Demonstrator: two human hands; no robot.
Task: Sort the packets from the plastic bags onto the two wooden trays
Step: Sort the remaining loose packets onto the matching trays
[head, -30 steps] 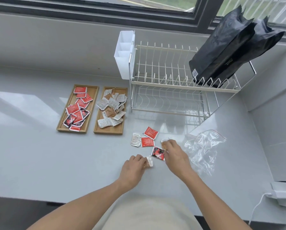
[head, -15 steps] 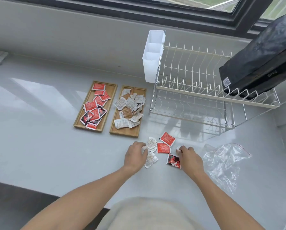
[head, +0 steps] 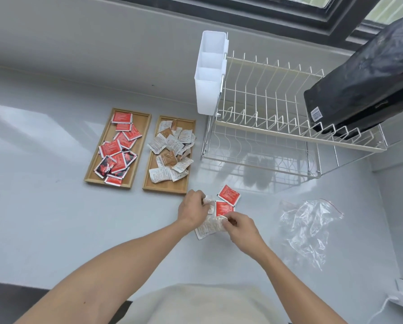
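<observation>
My left tray [head: 135,170] holds red packets [head: 117,148], the right tray [head: 152,181] white ones [head: 170,148]. My left hand [head: 192,212] and right hand [head: 241,226] pinch white packets [head: 207,228] beside two red ones [head: 228,195] on the tabletop [head: 44,218], which lies open leftward; the plastic bag [head: 310,228] rests right.

Light: bright, even daylight from the window [head: 289,10] at the top.
Glare: pale patches on the glossy counter [head: 44,206], left.
Shadows: soft, faint.
Distortion: wide-angle bending at edges.
Focus: mostly sharp.
</observation>
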